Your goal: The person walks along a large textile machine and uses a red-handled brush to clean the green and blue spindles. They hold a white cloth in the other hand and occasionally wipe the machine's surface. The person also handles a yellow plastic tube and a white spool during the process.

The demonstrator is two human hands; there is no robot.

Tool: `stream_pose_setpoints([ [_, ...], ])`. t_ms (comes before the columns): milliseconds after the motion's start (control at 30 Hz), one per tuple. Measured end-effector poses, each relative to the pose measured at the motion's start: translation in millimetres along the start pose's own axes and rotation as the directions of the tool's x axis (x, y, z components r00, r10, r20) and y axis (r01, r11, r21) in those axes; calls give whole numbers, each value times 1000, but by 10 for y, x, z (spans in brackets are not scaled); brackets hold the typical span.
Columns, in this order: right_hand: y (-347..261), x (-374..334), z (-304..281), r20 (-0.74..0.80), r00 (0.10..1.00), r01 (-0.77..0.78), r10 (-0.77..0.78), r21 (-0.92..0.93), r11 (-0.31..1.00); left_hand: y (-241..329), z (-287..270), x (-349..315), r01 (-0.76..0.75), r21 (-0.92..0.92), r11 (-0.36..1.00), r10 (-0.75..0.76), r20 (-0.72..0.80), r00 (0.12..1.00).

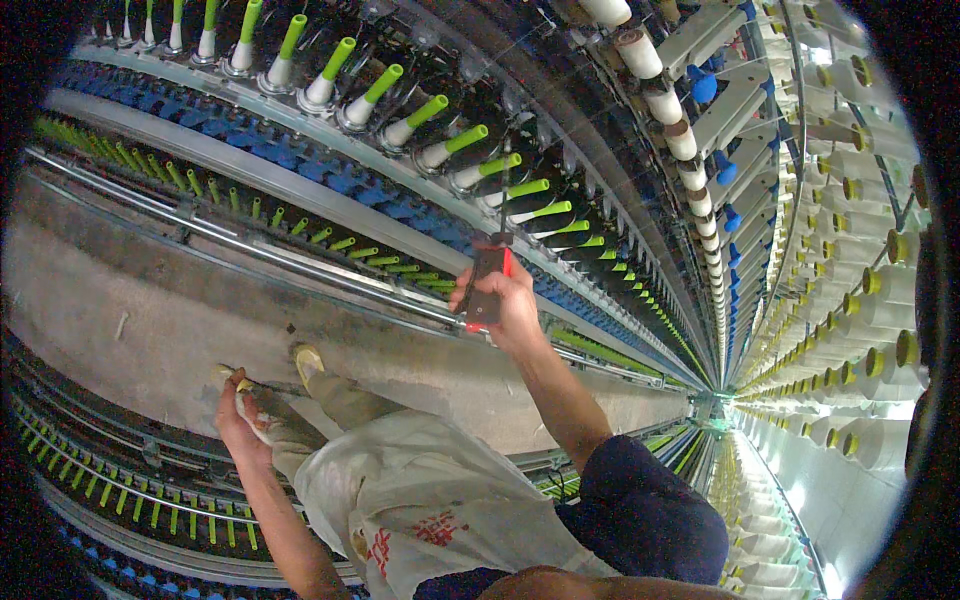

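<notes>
One black-and-red handheld tool (487,285) sits in your right hand (508,302), fingers wrapped closely round its body, its thin dark rod (505,195) reaching up among the green-topped bobbins (450,148). Your left hand (238,425) hangs well apart, below and left of the tool, fingers curled; I cannot tell whether they grip the whitish patch at the palm. Past the tool's lower end runs a metal rail (110,184); farther below-left, concrete floor (150,300) gives width before a second row of green tubes (155,508). Above the tool, the rod's far end is lost against dark machinery.
</notes>
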State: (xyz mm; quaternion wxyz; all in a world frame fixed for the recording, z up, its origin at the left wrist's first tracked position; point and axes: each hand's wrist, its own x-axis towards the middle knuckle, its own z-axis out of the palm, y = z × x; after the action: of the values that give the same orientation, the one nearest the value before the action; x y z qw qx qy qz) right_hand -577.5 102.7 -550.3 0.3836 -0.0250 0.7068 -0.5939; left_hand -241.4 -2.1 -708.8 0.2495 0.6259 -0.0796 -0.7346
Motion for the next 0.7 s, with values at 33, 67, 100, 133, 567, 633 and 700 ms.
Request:
stream_pose_setpoints([
  [33, -10, -27, 13, -20, 996, -90, 91, 59, 994, 32, -4, 2, -17, 13, 1000, 17, 33, 999],
  [67, -39, -32, 24, -14, 997, -76, 76, 24, 997, 63, -3, 0, -35, 26, 999, 33, 66, 997],
  [100, -63, -47, 36, 6, 1000, 2, -3, 61, 998, 96, -2, -4, -51, 45, 998, 49, 48, 998],
  [133, -114, -46, 39, 1, 1000, 8, -8, 88, 996, 121, 6, -16, -46, 24, 999, 44, 88, 995],
  [567, -267, -111, -2, -4, 999, -35, 36, 50, 998, 59, 82, -46, -13, -114, 993, 26, 119, 993],
  [633, -291, -118, 14, 9, 999, -34, 34, 77, 996, 67, 62, -33, -7, -119, 993, 17, 83, 996],
  [700, -312, -103, 22, -1, 998, -64, 64, 58, 996, 74, 59, -41, 4, -128, 992, 2, 43, 999],
])
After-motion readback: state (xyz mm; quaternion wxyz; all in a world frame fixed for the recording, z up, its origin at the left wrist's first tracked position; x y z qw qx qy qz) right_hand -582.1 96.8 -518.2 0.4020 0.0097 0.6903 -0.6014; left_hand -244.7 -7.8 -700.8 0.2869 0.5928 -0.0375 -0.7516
